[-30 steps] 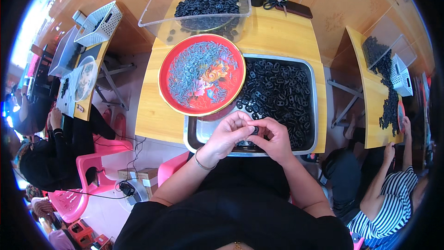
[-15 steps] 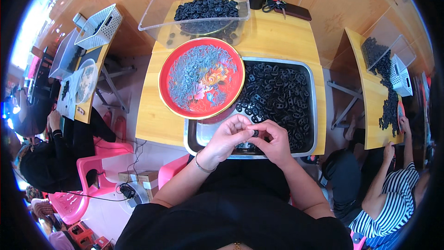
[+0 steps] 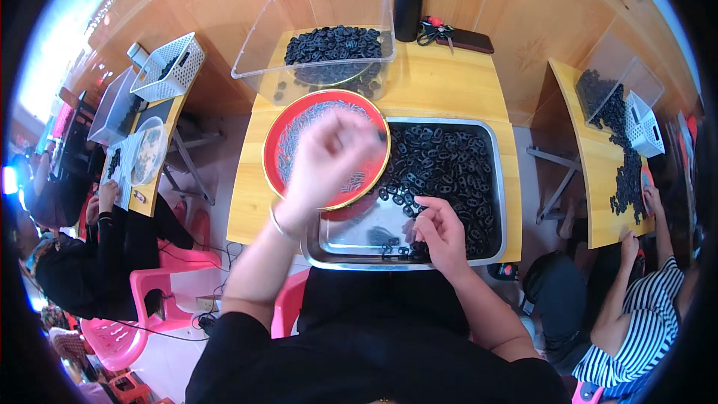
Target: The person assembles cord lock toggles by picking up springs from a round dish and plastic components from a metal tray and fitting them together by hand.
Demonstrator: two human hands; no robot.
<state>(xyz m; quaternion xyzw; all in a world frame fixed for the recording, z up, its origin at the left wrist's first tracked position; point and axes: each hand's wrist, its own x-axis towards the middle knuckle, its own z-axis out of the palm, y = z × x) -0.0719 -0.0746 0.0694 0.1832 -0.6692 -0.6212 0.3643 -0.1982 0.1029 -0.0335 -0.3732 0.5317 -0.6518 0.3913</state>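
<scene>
My left hand point(image 3: 333, 155) is lifted over the red round tray point(image 3: 323, 204) and blurred by motion. A small black part point(image 3: 381, 135) shows at its fingertips, seemingly pinched there. My right hand point(image 3: 443, 236) hovers above the near side of the metal tray point(image 3: 499, 202), its fingers loosely bent and apart, with nothing visible between them. Many flat black pieces with holes point(image 3: 449, 153) fill the right part of the metal tray, and a few more lie near its front edge. Small grey slivers point(image 3: 289, 151) cover the red tray, partly hidden behind my left hand.
A clear plastic bin point(image 3: 254, 75) with black pieces stands at the back of the wooden table point(image 3: 247, 202). Beside it are a black flask point(image 3: 409, 4), scissors point(image 3: 443, 32) and a dark flat case point(image 3: 473, 41). People work at side tables left and right.
My hands were together over the metal tray, fingers on a small black part. The left has moved up and away over the red tray; the right has separated and stayed low.
</scene>
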